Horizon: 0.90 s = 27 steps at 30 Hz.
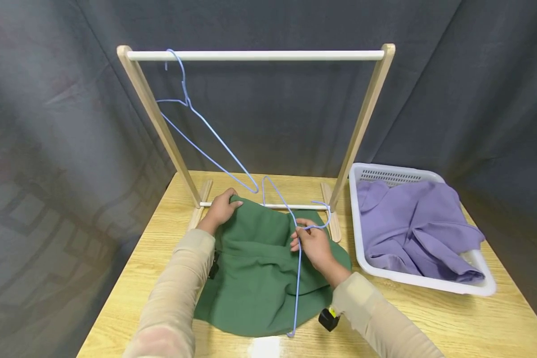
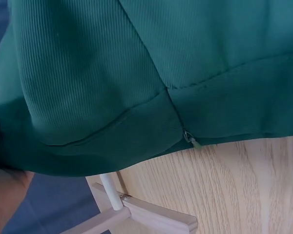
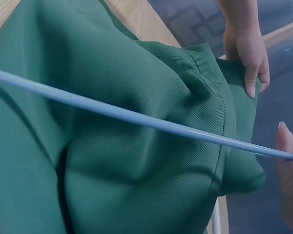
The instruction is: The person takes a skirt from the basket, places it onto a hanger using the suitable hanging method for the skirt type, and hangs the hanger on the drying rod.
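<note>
A green cloth garment (image 1: 255, 283) with stitched seams lies spread on the table, its far edge lifted. My left hand (image 1: 222, 213) grips that edge at its left corner, thumb on the near side. In the left wrist view a small zipper pull (image 2: 191, 140) shows at the garment's edge. My right hand (image 1: 315, 244) holds a light blue hanger (image 1: 297, 293) near the base of its hook, over the right part of the garment. The hanger stands edge-on in the head view, its hook pointing right.
A wooden rack with a white top rail (image 1: 268, 55) stands behind the garment. A second blue hanger (image 1: 221, 141) hangs at the rail's left. To the right, a white basket (image 1: 360, 233) holds purple cloth (image 1: 411, 223). Dark curtains surround the table (image 1: 130, 308).
</note>
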Available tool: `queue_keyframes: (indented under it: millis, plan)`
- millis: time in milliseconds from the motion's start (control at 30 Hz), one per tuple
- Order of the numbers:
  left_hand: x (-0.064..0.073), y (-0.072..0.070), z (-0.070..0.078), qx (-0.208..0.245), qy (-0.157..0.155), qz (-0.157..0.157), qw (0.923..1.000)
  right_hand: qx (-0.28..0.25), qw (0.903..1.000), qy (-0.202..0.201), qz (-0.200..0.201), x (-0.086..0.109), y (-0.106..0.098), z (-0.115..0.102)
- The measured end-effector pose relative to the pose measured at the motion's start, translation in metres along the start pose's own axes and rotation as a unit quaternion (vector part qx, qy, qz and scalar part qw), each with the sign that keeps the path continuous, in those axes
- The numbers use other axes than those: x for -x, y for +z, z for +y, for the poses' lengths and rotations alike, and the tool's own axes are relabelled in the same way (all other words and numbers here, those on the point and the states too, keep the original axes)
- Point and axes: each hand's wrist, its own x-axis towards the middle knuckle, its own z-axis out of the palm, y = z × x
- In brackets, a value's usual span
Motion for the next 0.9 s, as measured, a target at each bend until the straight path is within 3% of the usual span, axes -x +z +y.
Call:
queue_keyframes:
  millis: [200, 333, 500, 667, 900]
  plan:
    - [-0.001, -0.005, 0.0, -0.001, -0.027, 0.042, 0.9988, 0.006, 0.9999, -0.013, -0.009, 0.003, -0.003, -0.004]
    - [-0.003, -0.008, -0.002, 0.005, -0.057, 0.077, 0.9954, 0.016, 0.9995, -0.025, -0.01, 0.004, -0.006, -0.008]
    - [-0.007, -0.008, -0.008, 0.012, -0.073, 0.114, 0.9907, 0.036, 0.9987, -0.035, -0.005, 0.006, -0.01, -0.016]
    - [-0.008, -0.008, -0.012, 0.037, -0.089, 0.137, 0.9859, 0.051, 0.9965, -0.066, 0.002, 0.007, -0.012, -0.024]
    - [-0.006, -0.01, -0.013, 0.059, -0.104, 0.148, 0.9817, 0.014, 0.9924, -0.122, -0.008, 0.01, -0.015, -0.029]
